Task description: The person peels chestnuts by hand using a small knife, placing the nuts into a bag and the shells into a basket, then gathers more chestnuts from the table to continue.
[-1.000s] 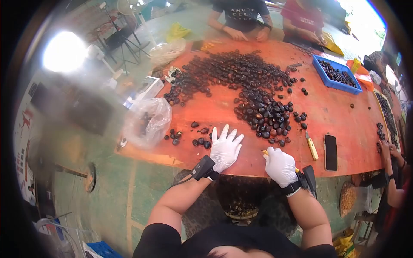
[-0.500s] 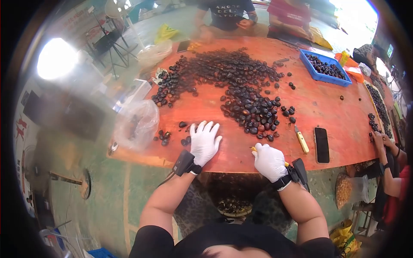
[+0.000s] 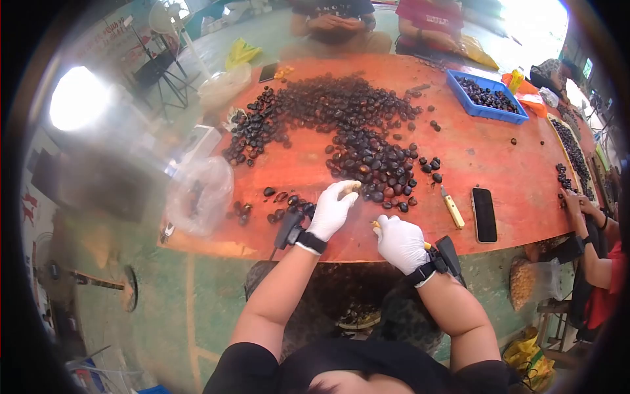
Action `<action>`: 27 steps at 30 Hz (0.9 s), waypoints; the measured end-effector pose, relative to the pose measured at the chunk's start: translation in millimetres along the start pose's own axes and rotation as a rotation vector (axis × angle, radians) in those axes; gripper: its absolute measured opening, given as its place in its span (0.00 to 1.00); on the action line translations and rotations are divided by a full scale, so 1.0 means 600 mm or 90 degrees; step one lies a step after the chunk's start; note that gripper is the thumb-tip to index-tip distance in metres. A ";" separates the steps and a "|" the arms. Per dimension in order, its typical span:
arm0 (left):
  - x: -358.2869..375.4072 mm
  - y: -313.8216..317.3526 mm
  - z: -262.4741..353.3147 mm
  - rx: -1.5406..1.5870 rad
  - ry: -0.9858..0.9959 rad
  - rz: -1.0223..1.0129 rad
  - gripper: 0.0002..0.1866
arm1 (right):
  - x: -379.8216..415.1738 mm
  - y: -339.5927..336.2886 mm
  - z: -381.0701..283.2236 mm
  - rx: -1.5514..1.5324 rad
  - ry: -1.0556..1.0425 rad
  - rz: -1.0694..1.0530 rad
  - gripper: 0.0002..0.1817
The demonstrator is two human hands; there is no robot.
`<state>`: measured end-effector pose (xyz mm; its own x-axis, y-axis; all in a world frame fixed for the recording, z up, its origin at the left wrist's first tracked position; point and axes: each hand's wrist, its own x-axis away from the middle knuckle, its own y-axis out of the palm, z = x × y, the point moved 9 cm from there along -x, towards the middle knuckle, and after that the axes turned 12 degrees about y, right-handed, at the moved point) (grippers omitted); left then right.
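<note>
A big heap of dark brown chestnuts is spread over the orange table. My left hand, in a white glove, reaches to the near edge of the heap with its fingertips pinched on one chestnut. My right hand, also gloved, rests at the table's front edge, closed around a small yellow-handled knife whose tip pokes out to the left. Both wrists carry black strapped devices.
A second yellow-handled knife and a black phone lie right of my hands. A clear plastic bag sits at the left edge, a blue tray of chestnuts at the far right. Other people sit across and at the right.
My left hand lay flat and open on the table; it has now moved right toward the heap and pinched a chestnut. The right hand stayed at the front edge.
</note>
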<state>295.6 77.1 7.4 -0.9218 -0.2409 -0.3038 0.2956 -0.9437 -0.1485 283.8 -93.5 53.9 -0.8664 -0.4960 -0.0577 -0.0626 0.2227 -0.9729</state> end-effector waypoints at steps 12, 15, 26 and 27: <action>0.118 -0.336 0.239 -0.180 0.246 0.447 0.13 | -0.004 0.003 -0.004 0.014 -0.014 0.002 0.12; 0.148 -0.488 0.232 -0.397 0.187 0.543 0.13 | -0.002 0.007 -0.008 0.018 -0.020 -0.003 0.12; 0.011 -0.048 0.150 -0.359 0.154 0.007 0.14 | 0.005 0.009 -0.013 0.024 -0.010 -0.014 0.12; 0.008 -0.010 0.126 -0.359 0.148 -0.019 0.15 | 0.006 0.010 -0.010 0.032 -0.005 -0.014 0.12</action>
<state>270.3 64.3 77.8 -0.8716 -0.0997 -0.4799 0.4159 -0.6686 -0.6165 277.6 -88.9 49.0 -0.8613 -0.5067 -0.0378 -0.0562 0.1689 -0.9840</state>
